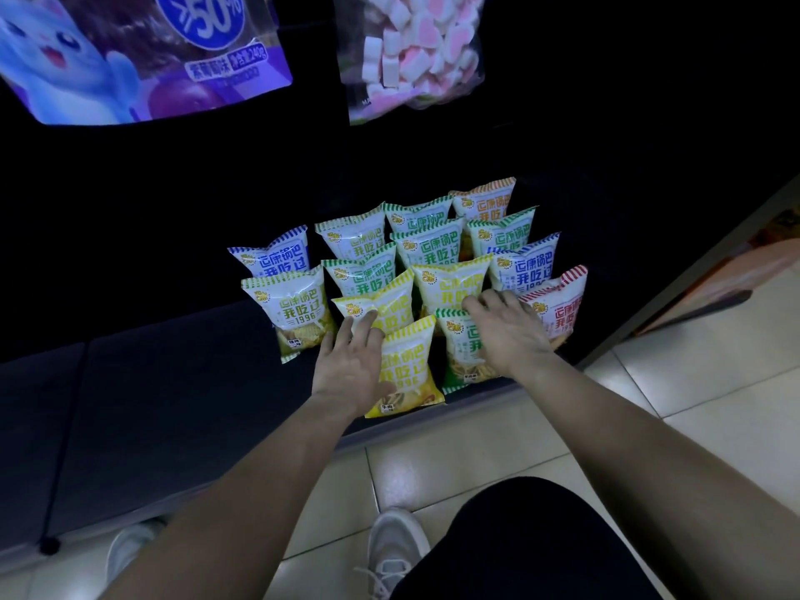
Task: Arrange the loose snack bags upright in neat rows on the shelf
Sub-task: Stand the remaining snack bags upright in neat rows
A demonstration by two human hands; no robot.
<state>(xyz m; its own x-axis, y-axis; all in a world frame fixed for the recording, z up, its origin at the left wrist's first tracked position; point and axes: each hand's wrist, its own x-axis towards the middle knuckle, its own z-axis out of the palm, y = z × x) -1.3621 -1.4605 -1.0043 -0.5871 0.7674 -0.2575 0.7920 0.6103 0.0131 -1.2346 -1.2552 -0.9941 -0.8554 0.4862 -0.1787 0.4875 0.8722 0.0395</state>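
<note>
I judge the job nearly finished: the snack bags (415,253) stand in rows on the dark shelf (173,383) from 12 to 2 o'clock, while my left hand (350,361) and right hand (506,331), both open with fingers spread, nudge the front bags, gripping nothing.

Bare forearms without sleeves lead to bare hands (353,365), above dark trousers (519,543) and pale grey lace-up sneakers (391,552).

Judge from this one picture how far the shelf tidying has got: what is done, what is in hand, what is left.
Done: most snack bags already stand upright in rows at the right end of the shelf. In hand: the left hand rests on a yellow-striped bag, the right hand on a green-striped bag; neither is lifted. Left: the front yellow bag sits ahead of the others, overhanging the shelf's edge.
</note>
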